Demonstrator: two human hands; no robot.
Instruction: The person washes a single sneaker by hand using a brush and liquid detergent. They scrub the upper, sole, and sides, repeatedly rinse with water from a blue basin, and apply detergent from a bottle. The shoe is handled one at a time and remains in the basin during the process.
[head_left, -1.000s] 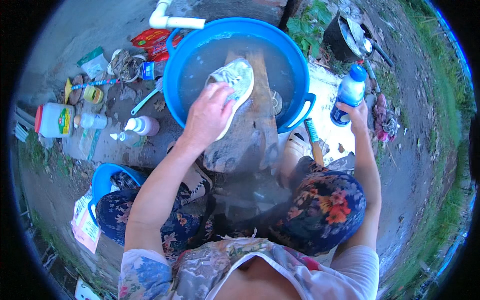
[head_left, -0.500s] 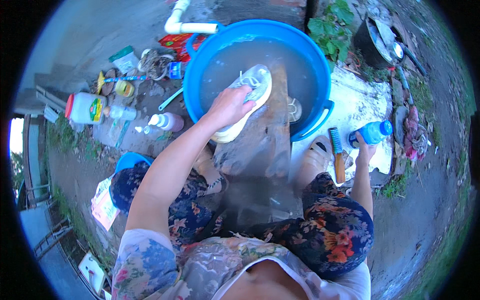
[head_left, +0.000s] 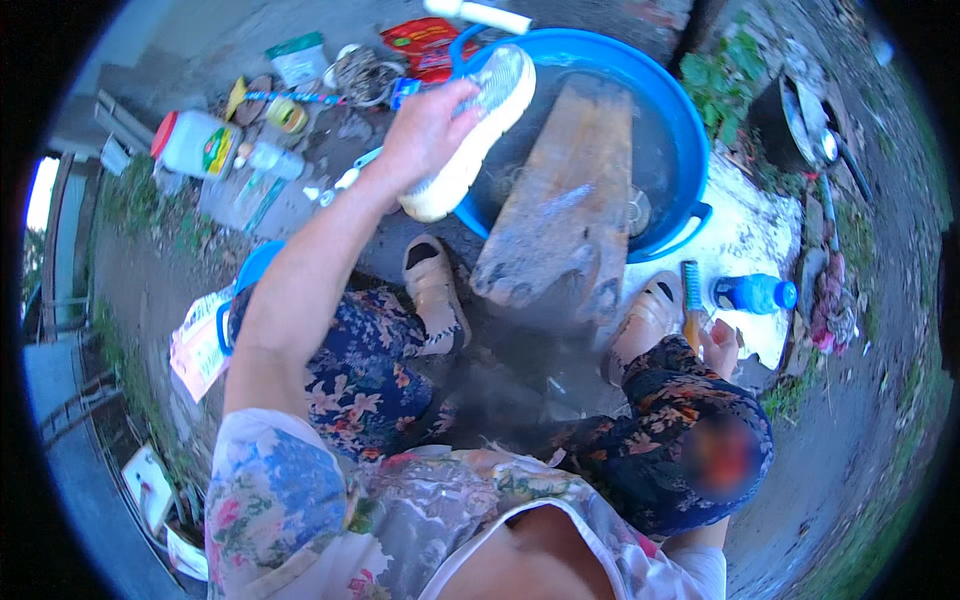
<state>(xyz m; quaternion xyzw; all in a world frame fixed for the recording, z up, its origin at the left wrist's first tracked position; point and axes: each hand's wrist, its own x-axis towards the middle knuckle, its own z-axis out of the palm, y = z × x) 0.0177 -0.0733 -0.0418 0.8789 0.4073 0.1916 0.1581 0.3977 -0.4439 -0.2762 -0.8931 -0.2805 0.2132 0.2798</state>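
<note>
My left hand (head_left: 432, 130) grips a pale grey and white sneaker (head_left: 478, 135) by its upper, lifted over the left rim of a blue tub (head_left: 695, 130). Murky water fills the tub, and a wet wooden board (head_left: 560, 200) slopes out of it towards me. Partly hidden beside the board, another shoe (head_left: 638, 212) sits in the water. My right hand (head_left: 720, 348) is low on the right, fingers apart and loosely curled, close beside the wooden handle of a scrub brush (head_left: 691, 310). A blue bottle (head_left: 757, 293) rests on the white slab just beyond that hand.
Left of the tub are a red-lidded jar (head_left: 195, 143), a clear bottle (head_left: 275, 160), a yellow-labelled pot (head_left: 287, 115) and a red packet (head_left: 432, 48). A white pipe (head_left: 478, 14) juts over the tub's far rim. A black bucket (head_left: 785, 125) stands far right.
My left hand has raised the sneaker off the board, up and leftward past the tub's rim. The blue bottle has been let go; my right hand has drawn back towards the brush handle.
</note>
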